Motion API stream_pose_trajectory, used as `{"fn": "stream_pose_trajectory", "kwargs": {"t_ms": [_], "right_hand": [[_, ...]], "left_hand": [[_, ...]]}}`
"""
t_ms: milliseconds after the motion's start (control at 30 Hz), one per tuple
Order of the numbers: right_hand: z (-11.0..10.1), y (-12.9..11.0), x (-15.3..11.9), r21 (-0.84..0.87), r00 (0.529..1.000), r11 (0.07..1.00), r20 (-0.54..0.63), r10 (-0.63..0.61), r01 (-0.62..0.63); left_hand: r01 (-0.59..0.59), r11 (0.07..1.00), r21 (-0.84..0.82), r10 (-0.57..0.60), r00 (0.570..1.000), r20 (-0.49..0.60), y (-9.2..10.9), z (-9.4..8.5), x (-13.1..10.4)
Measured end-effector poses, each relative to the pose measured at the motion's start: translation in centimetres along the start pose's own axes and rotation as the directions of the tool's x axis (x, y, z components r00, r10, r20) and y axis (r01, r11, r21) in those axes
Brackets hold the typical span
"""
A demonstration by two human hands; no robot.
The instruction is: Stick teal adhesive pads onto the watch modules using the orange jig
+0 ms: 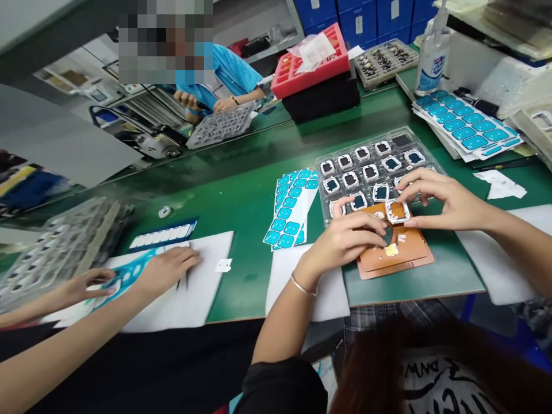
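Note:
My right hand (435,201) pinches a small white square frame (397,212), like a watch case, between thumb and fingers. It is held at the far edge of an orange-brown mat (399,261). My left hand (353,236), with a bracelet at the wrist, comes in from the other side. Its bent fingertips close on a small dark rounded piece (388,235) over the mat. A small yellow piece (391,250) and white scraps lie there too. Just beyond my hands sits a clear plastic tray (414,137) of similar white frames with dark centres.
Blue sticker sheets (287,210) lie left of the tray; more sticker sheets (470,123) and a pump bottle (432,60) stand back right. At left, a co-worker's hands (161,270) work over white foam (215,253). A red tray (313,63) rests on a black box opposite, beside another person.

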State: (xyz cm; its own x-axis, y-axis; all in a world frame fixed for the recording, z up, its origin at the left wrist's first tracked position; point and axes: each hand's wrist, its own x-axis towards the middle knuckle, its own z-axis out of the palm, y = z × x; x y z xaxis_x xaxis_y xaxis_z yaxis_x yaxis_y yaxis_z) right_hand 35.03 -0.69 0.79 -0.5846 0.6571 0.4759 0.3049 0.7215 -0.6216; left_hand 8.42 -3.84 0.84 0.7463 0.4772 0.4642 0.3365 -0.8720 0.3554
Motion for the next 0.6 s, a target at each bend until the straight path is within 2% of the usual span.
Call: {"fn": "stream_pose_trajectory", "kwargs": {"t_ms": [200,367,533,600], "right_hand": [[-0.8,-0.3,-0.1,-0.133,0.996,0.988,0.025,-0.081,0.084],[-0.9,-0.6,-0.2,-0.201,0.997,0.976,0.023,-0.077,0.080],[-0.6,-1.1,-0.4,-0.257,0.997,0.963,-0.004,-0.082,0.078],[-0.5,-1.3,-0.4,-0.248,0.997,0.966,-0.017,-0.081,0.074]], "left_hand": [[-0.026,0.993,0.111,0.023,0.999,0.027,0.6,-0.6,0.2],[-0.017,0.989,0.144,0.014,1.000,0.024,0.6,-0.2,0.2],[-0.095,0.981,0.171,0.094,0.995,0.012,0.7,-0.1,0.4],[-0.089,0.979,0.181,0.093,0.996,-0.013,0.7,-0.3,0.4]]}}
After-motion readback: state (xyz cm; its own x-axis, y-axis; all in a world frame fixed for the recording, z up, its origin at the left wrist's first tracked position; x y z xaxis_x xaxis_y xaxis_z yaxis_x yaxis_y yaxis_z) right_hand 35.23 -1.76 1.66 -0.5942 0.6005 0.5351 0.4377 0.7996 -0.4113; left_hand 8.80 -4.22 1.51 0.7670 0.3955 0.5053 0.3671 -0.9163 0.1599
